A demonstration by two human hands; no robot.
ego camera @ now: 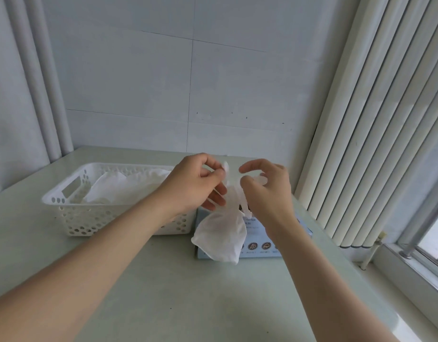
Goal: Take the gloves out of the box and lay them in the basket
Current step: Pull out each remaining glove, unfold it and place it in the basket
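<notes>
- The left hand [198, 183] pinches a fingertip of one white glove [222, 233] between thumb and forefinger; its other fingers are loosely spread below the pinch.
- The right hand [267, 191] is half curled just beside the left, with its thumb and forefinger close to the glove's upper fingers. A pale glove finger seems to lie against its thumb, but I cannot tell whether it has a real hold.
- The glove hangs from the left hand's pinch with its cuff lowest, draped in front of the box [262, 245]. It looks clear of the box opening, though the hands and the glove itself hide that opening.
- The box sits on the counter [188, 292] right under both hands.
- The basket [64, 193] stands beyond the left forearm, with its near corner beside the box. White gloves [129, 186] already lie in it, so part of the job looks done.
- What is left, as I judge it, is to carry this glove across to the basket and lay it flat. How many remain in the box cannot be seen.
</notes>
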